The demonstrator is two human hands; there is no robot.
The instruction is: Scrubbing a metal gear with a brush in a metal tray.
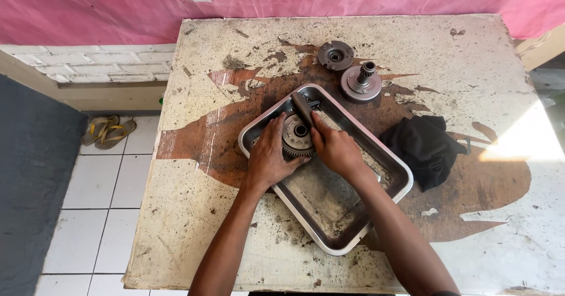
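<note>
Both hands work inside the dented rectangular steel tray (385, 158): left hand (268, 158) clasps the round grey toothed clutch gear (297, 136), right hand (335, 149) grips what looks like a dark-handled brush (302, 105), so scrubbing seems underway, wanting a firm hold next.

1. The only sign-like thing I see is a pink banner (106, 7) stretched along the top of the view, behind the far edge of my tabletop (194, 237).
2. It is a wide sheet of creased fabric or plastic, running from the left edge to the right edge of the picture.
3. Large white shapes sit on the pink at its upper edge, cut off by the frame, too partial to make out.
4. I see no packages, labels or screens.
</note>
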